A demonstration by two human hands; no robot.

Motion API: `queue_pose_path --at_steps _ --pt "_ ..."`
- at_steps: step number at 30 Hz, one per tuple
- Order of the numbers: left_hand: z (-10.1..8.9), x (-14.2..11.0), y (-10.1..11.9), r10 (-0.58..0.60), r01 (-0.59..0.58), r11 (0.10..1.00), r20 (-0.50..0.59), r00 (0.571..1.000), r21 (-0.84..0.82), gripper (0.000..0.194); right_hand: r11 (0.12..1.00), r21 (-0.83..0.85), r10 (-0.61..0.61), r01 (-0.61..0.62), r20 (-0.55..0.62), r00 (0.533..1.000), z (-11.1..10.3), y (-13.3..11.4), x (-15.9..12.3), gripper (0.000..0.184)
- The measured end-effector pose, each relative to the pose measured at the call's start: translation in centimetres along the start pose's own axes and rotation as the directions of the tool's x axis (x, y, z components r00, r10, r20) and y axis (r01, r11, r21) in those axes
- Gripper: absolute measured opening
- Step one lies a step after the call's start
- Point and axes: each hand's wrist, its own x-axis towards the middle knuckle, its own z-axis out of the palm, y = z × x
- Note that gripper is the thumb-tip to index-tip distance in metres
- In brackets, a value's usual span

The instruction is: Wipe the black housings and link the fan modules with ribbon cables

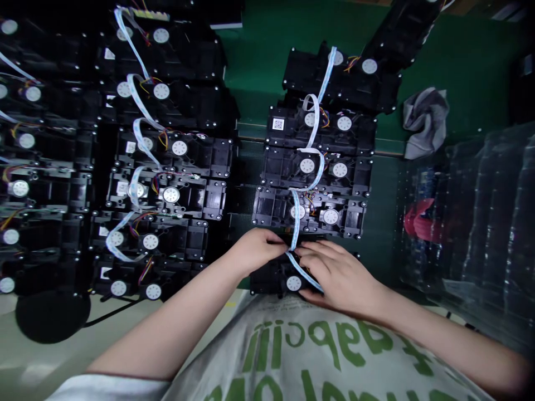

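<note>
A light-blue flat ribbon cable (296, 220) runs down a column of black modules with round silver motors. At the nearest black module (267, 280), my left hand (254, 250) comes in from the left, its thumb and fingertips closed on the cable. From the right, my right hand (334, 270) curls over the same module. Its fingertips meet the cable beside my left fingertips, while its thumb rests lower, near the module's front edge. Between the hands the cable bends and passes toward my right palm, which hides its end. The exact contact under the right fingers is covered.
More black modules (196, 197) linked by ribbon cables stand in columns to the left. On the green tabletop (259, 61) lies a grey cloth (426, 122). Clear plastic trays (489, 211) and a red object (420, 220) are at the right. A round black stool seat (52, 317) shows lower left.
</note>
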Motion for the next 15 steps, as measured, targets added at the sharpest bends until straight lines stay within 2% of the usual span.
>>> queue_pose_path --at_steps 4,9,15 --pt "-0.3 0.6 0.3 -0.07 0.073 0.997 0.094 0.993 -0.026 0.026 1.0 0.006 -0.013 0.013 0.054 0.998 -0.3 0.0 0.5 0.035" --pt "-0.1 0.7 0.5 -0.122 0.124 0.991 0.028 0.992 -0.056 0.025 0.998 -0.052 -0.036 0.041 0.1 0.994 -0.7 -0.4 1.1 0.039" --pt "0.2 0.4 0.5 -0.149 0.147 0.988 -0.033 0.988 -0.052 0.021 0.998 -0.052 -0.035 0.04 0.079 0.996 -0.3 -0.8 1.3 0.043"
